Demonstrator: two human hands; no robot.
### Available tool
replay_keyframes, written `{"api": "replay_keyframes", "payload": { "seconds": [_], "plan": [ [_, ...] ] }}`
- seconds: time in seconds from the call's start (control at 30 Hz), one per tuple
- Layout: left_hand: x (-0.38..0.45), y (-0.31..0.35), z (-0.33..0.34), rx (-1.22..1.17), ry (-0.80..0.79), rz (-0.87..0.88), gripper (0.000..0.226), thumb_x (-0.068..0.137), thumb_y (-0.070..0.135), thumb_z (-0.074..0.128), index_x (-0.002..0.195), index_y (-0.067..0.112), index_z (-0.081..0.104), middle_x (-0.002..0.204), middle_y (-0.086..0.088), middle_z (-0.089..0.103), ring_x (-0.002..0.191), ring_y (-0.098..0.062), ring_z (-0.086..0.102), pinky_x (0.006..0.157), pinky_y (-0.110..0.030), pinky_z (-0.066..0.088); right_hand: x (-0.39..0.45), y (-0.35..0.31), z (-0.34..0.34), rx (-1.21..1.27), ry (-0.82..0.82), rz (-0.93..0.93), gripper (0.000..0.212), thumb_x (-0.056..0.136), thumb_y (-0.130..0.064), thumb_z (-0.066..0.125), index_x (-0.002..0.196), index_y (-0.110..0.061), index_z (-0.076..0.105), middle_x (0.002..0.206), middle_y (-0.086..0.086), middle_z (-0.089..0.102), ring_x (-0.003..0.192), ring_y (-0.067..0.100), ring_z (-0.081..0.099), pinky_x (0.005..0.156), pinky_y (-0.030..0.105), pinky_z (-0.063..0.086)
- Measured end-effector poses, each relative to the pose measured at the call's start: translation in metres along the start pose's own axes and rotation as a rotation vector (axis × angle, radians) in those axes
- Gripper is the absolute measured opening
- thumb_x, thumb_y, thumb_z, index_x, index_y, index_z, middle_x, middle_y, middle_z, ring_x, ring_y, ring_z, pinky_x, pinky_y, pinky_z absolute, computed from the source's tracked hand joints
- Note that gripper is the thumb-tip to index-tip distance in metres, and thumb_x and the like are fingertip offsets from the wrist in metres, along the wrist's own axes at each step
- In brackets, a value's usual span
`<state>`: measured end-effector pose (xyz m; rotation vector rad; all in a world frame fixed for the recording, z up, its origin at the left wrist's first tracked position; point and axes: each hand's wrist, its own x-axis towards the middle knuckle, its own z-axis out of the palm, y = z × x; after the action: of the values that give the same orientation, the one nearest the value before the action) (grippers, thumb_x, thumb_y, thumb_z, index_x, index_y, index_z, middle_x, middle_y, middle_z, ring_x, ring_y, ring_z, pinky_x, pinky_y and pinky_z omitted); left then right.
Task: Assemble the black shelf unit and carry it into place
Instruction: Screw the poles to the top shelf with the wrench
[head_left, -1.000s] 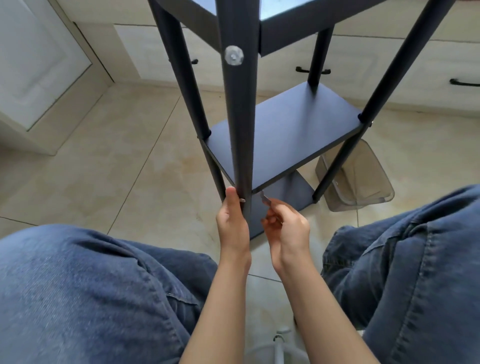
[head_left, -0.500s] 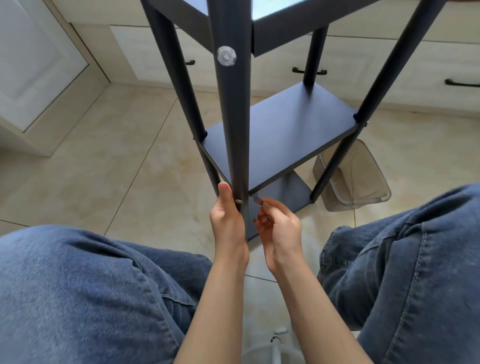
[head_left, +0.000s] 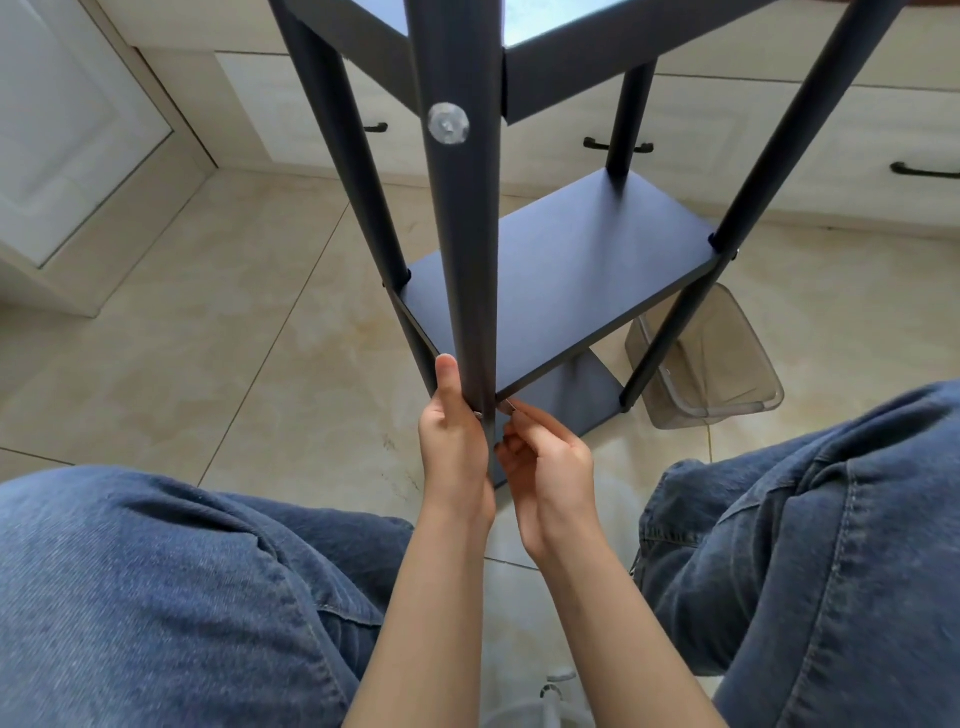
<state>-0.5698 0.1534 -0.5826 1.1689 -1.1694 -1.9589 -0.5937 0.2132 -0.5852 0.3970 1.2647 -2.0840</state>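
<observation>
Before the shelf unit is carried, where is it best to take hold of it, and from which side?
Probably the upright posts, not the boards. The black shelf unit stands upright with round posts at its corners; the near post is already held low by the left hand, while the right hand pinches something small at the joint. Come from the two sides and wrap a post just under the middle board, so the board stops slipping.

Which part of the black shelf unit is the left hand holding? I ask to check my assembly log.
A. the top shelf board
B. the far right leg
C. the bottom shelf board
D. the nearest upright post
D: the left hand wraps the nearest upright post just beside the middle shelf board, thumb lying up along the post, while the right hand pinches a small metal tool at that joint.
</observation>
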Motion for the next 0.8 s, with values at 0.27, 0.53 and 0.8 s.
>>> {"api": "replay_keyframes", "payload": {
  "seconds": [0.27,0.53,0.8],
  "plan": [
    [0.001,-0.003,0.0,-0.004,-0.016,0.003,0.058,0.091,0.068,0.044,0.09,0.016,0.071,0.08,0.002,0.071,0.08,-0.012,0.067,0.08,-0.029,0.052,0.002,-0.006,-0.001,0.215,0.02,0.088,0.026,0.092,0.005,0.052,0.082,-0.002,0.075,0.065,0.006,0.059,0.06,0.013,0.055,0.059,0.022,0.051],
    [-0.003,0.0,0.003,-0.015,0.009,-0.008,0.074,0.073,0.076,0.047,0.105,0.013,0.071,0.1,-0.005,0.073,0.105,-0.026,0.067,0.097,-0.039,0.051,0.002,-0.01,0.0,0.312,0.047,0.166,0.013,0.093,-0.003,0.056,0.089,0.0,0.068,0.065,0.007,0.059,0.058,0.013,0.054,0.056,0.021,0.049],
    [0.0,-0.004,0.001,0.004,0.026,0.005,0.052,0.097,0.063,0.045,0.097,0.017,0.07,0.096,-0.004,0.072,0.102,-0.025,0.066,0.094,-0.038,0.051,0.006,-0.013,0.0,0.384,0.067,0.178,0.013,0.095,-0.001,0.055,0.085,0.0,0.064,0.063,0.006,0.058,0.059,0.014,0.052,0.051,0.02,0.049]
  ]
}}
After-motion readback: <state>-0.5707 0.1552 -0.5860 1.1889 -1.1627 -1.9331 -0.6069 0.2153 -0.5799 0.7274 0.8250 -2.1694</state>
